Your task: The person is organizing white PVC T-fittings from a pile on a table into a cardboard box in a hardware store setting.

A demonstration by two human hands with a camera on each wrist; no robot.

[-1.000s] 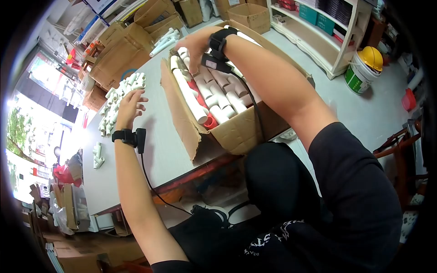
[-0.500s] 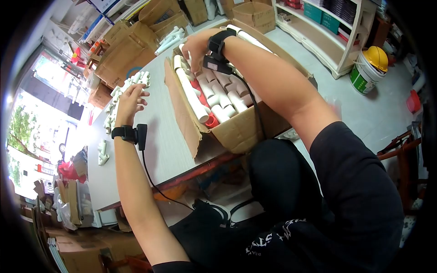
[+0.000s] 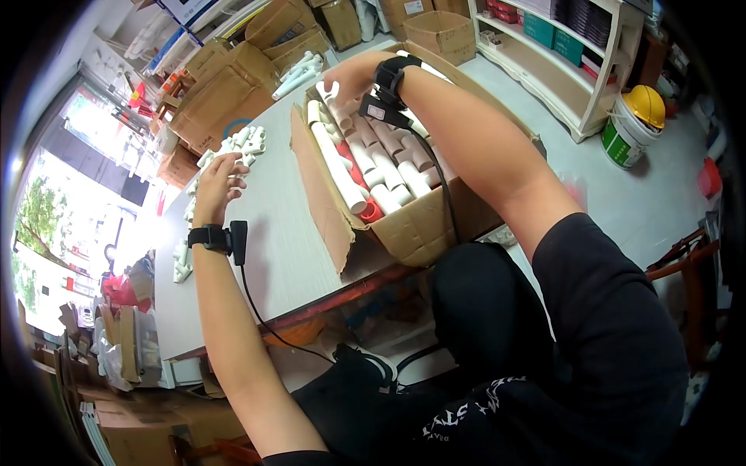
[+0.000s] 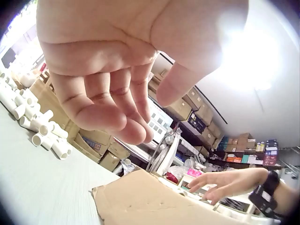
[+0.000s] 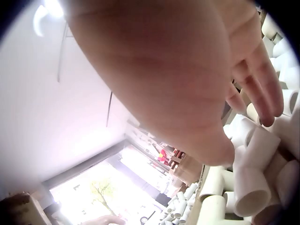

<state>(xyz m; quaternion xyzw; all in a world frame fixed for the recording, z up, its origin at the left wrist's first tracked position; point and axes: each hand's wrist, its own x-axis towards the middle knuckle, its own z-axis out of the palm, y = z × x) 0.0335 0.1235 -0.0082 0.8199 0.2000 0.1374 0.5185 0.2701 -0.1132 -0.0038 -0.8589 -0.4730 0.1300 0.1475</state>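
My right hand (image 3: 356, 78) reaches over the far left part of an open cardboard box (image 3: 416, 233) packed with pipe fittings. Its fingers (image 5: 262, 89) extend downward, spread apart from the thumb, close over the white tee fittings (image 5: 262, 150). In the head view a white fitting (image 3: 329, 95) lies at the left of this hand. My left hand (image 3: 217, 186) hovers over the table with loosely bent fingers and nothing in the palm, which faces the left wrist camera. Beside it on the table is a pile of white fittings (image 4: 42, 126).
A long white pipe (image 3: 338, 167) lies along the box's left side, near a red fitting (image 3: 371, 208). The box's left flap (image 3: 318, 194) folds out over the table (image 3: 256, 225). A separate white fitting (image 3: 182, 264) lies near the left table edge. Behind stand cardboard boxes (image 3: 221, 97) and a shelf (image 3: 536, 70).
The head view has shifted slightly. My right hand has risen a little off the fittings, uncovering a white one at the box's far left corner. The left hand stays nearly still.
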